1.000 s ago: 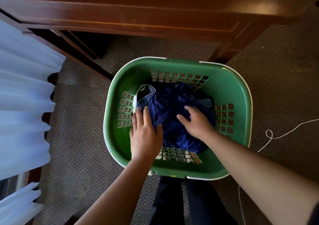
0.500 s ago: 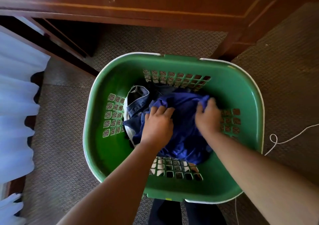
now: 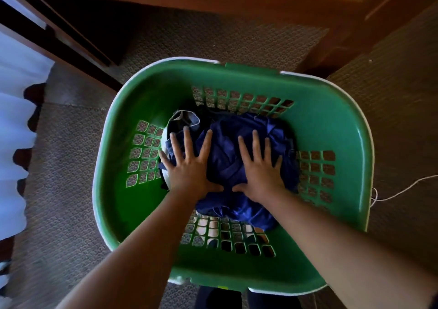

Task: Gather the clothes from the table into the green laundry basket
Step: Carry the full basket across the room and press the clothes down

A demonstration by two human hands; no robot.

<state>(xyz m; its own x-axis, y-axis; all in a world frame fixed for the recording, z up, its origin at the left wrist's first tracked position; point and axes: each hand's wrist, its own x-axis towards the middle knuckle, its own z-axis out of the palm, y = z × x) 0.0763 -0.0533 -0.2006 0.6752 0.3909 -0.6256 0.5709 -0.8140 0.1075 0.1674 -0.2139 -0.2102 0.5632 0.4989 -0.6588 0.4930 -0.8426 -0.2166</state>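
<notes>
Clothes (image 3: 225, 147) are lying bundled at the bottom of the green laundry basket (image 3: 331, 119) as a person's left hand (image 3: 189, 166) and right hand (image 3: 260, 171), fingers spread flat, are pressing them down, risking the loose heap springing back up once the palms lift.

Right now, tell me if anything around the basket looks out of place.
Only a loose white cord trailing on the carpet beside the green laundry basket. The clothes lie inside, under the left hand and right hand.

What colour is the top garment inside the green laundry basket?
Dark blue. The top garment shows best in the head view, the only one given.
</notes>
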